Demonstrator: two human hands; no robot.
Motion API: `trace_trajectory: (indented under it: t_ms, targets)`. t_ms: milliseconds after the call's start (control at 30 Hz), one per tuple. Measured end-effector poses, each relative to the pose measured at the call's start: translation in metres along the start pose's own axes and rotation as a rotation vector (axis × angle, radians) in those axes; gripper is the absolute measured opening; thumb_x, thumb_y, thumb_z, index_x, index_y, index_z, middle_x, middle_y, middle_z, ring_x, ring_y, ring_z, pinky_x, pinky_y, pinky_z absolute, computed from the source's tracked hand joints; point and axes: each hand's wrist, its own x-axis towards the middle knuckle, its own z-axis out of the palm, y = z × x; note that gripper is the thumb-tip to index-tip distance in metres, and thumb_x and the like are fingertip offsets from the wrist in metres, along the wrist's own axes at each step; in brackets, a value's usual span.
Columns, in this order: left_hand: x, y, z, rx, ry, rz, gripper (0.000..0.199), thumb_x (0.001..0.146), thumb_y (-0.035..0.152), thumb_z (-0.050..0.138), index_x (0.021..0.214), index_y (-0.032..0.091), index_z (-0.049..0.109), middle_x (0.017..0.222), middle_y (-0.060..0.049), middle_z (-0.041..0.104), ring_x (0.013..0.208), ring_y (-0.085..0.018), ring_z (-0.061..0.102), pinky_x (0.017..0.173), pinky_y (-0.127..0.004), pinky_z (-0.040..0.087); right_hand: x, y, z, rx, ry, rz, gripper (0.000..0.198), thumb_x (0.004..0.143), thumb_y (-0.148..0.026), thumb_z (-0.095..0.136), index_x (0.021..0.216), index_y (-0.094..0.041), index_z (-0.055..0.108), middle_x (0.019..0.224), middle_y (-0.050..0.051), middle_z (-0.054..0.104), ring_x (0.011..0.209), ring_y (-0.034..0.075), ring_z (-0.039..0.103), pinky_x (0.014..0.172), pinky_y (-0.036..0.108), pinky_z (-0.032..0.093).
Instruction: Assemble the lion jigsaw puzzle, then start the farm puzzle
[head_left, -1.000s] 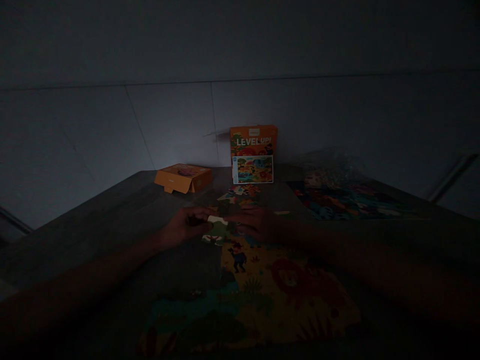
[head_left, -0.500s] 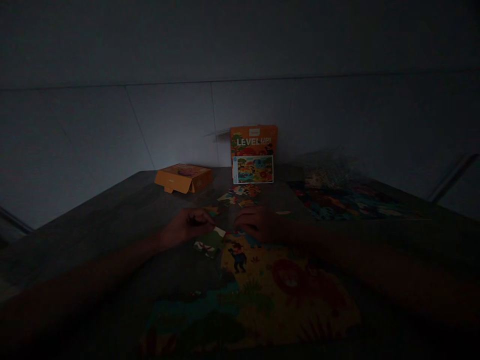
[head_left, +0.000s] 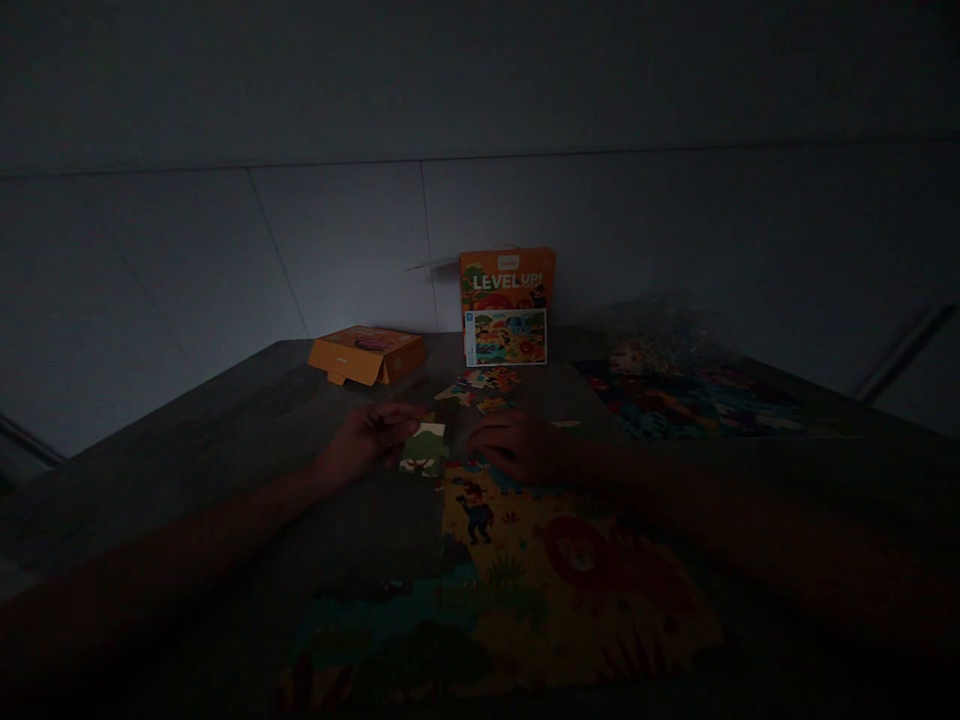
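Lightly Held Card

Beside the far left edge of a multicoloured, flat, partly assembled jigsaw (head_left: 540,585), the left hand (head_left: 367,440) has its grip clamped on a green-and-cream card piece (head_left: 424,448), probably light, stiff, best edge-held; the right hand's (head_left: 521,445) grip is unclear.

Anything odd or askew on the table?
Nothing looks spilled or damaged, though the picture is very dark. Only the orange box, left of the upright LEVEL UP! box, looks askew: it lies with a flap open.
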Motion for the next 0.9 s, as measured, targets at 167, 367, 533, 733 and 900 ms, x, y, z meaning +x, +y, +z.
trace_trajectory:
  t_ms: [167,367,533,733,900]
  targets:
    - [0.001,-0.001,0.001,-0.077,0.007,-0.053,0.045,0.075,0.042,0.076,0.107,0.012,0.067,0.068,-0.001,0.068,0.048,-0.010,0.057,0.048,-0.022,0.046,0.005,-0.005,-0.005,-0.238,-0.047,-0.191,0.045,0.097,-0.012,0.038,0.140,-0.010,0.050,0.103,0.013,0.069,0.087,0.018,0.062,0.077,0.030,0.050]
    - [-0.002,0.002,0.002,-0.094,-0.066,0.009,0.048,0.078,0.040,0.074,0.115,0.012,0.063,0.081,-0.007,0.074,0.063,-0.018,0.069,0.060,-0.029,0.055,0.006,-0.007,-0.005,-0.210,0.021,-0.230,0.038,0.099,-0.020,0.044,0.132,-0.008,0.057,0.109,0.015,0.071,0.095,0.020,0.064,0.083,0.034,0.052]
    - [-0.005,0.003,0.000,0.384,0.090,0.126,0.038,0.086,0.038,0.061,0.116,0.015,0.067,0.117,-0.012,0.070,0.097,-0.026,0.068,0.084,-0.039,0.056,0.004,-0.007,-0.004,-0.046,0.362,0.196,0.021,0.095,-0.028,0.054,0.098,-0.017,0.072,0.092,0.007,0.074,0.085,0.018,0.066,0.082,0.031,0.053]
    - [-0.002,-0.007,0.002,0.918,0.054,0.134,0.039,0.088,0.035,0.053,0.119,0.016,0.069,0.130,-0.014,0.062,0.123,-0.032,0.056,0.109,-0.048,0.042,0.002,0.017,-0.005,0.094,0.544,0.822,0.030,0.082,-0.012,0.057,0.110,-0.018,0.066,0.107,0.007,0.072,0.095,0.021,0.068,0.084,0.033,0.054]
    - [-0.003,-0.006,0.004,0.930,0.000,0.125,0.041,0.091,0.035,0.047,0.120,0.015,0.068,0.132,-0.014,0.061,0.120,-0.030,0.059,0.106,-0.043,0.045,-0.003,0.033,0.000,0.138,0.534,0.959,0.042,0.078,-0.003,0.050,0.114,-0.018,0.064,0.113,0.010,0.070,0.101,0.021,0.067,0.086,0.033,0.055]
